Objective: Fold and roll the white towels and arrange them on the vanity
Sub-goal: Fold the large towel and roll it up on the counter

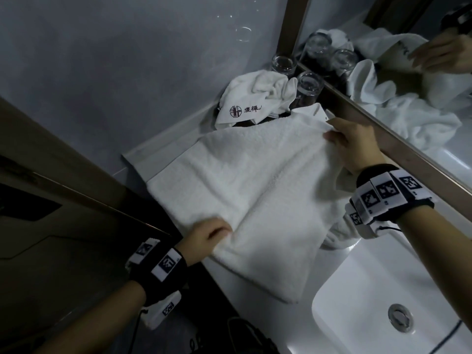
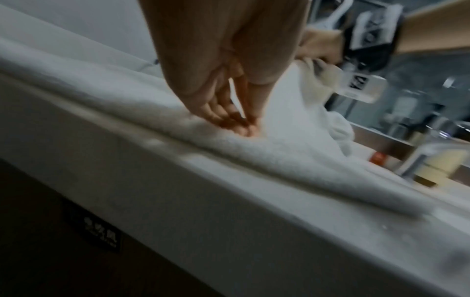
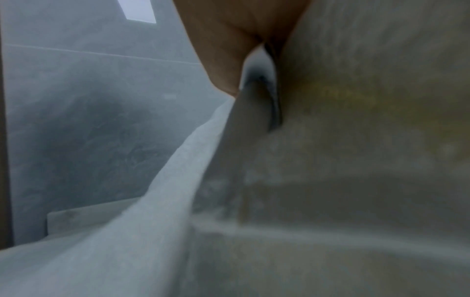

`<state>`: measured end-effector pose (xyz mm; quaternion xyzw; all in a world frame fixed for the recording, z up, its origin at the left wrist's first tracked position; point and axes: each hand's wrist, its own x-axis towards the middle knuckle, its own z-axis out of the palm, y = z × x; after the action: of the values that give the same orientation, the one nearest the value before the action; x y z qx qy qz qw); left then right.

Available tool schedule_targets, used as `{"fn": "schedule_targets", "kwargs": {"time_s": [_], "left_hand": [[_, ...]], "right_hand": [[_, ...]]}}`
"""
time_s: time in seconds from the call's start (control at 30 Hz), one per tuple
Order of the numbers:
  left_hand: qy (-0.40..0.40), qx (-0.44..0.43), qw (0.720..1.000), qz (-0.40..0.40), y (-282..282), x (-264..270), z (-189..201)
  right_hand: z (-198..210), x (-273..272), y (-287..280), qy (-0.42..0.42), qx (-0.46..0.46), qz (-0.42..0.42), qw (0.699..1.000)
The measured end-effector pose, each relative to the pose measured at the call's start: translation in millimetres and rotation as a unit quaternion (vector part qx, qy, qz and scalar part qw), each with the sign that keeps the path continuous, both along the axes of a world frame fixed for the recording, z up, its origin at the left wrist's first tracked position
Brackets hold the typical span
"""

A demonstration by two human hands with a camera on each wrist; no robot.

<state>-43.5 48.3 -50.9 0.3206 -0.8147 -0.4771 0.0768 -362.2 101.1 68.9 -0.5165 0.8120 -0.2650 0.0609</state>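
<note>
The white bath towel (image 1: 245, 190) lies spread on the vanity counter (image 1: 245, 284) beside the sink (image 1: 383, 302); the left hand (image 1: 207, 237) pinches its near edge, the right hand (image 1: 357, 144) grips the far corner, apparently keeping it taut for folding.

You wear a black band (image 1: 163, 267) on your left wrist and another black band (image 1: 388, 198) on your right wrist. Each has white blocks with black square patterns. Your arms are bare, no sleeves.

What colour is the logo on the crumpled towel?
Dark, nearly black, on the crumpled towel; head view shows it best.
</note>
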Motion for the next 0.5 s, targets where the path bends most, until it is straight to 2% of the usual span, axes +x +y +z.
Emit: {"fn": "schedule_targets", "kwargs": {"time_s": [0.03,0.1,0.17,0.23,0.3,0.4,0.5], "left_hand": [[0.0,-0.063,0.997,0.05,-6.2,-0.8,0.2],[-0.08,-0.174,0.97,0.147,-20.4,-1.2,0.5],[-0.201,-0.179,0.939,0.216,-33.8,0.4,1.6],[-0.247,-0.14,0.926,0.248,-46.8,2.4,5.6],[-0.252,-0.13,0.93,0.232,-57.7,1.6,9.8],[-0.295,-0.15,0.931,0.154,-64.3,-2.6,14.2],[-0.284,-0.169,0.935,0.131,-68.3,1.2,14.7]], "right_hand": [[-0.9,-1.9,-0.2,-0.003,0.003,0.001,1.0],[-3.4,-4.3,0.4,-0.005,0.017,-0.003,1.0],[-5.6,-5.7,1.9,-0.001,0.023,-0.002,1.0],[-5.8,-6.2,2.9,-0.003,0.018,-0.004,1.0],[-6.2,-6.0,3.1,-0.006,0.018,-0.003,1.0],[-7.1,-5.8,2.6,-0.01,0.023,-0.006,1.0],[-7.8,-6.6,2.4,-0.014,0.018,-0.01,1.0]]}}
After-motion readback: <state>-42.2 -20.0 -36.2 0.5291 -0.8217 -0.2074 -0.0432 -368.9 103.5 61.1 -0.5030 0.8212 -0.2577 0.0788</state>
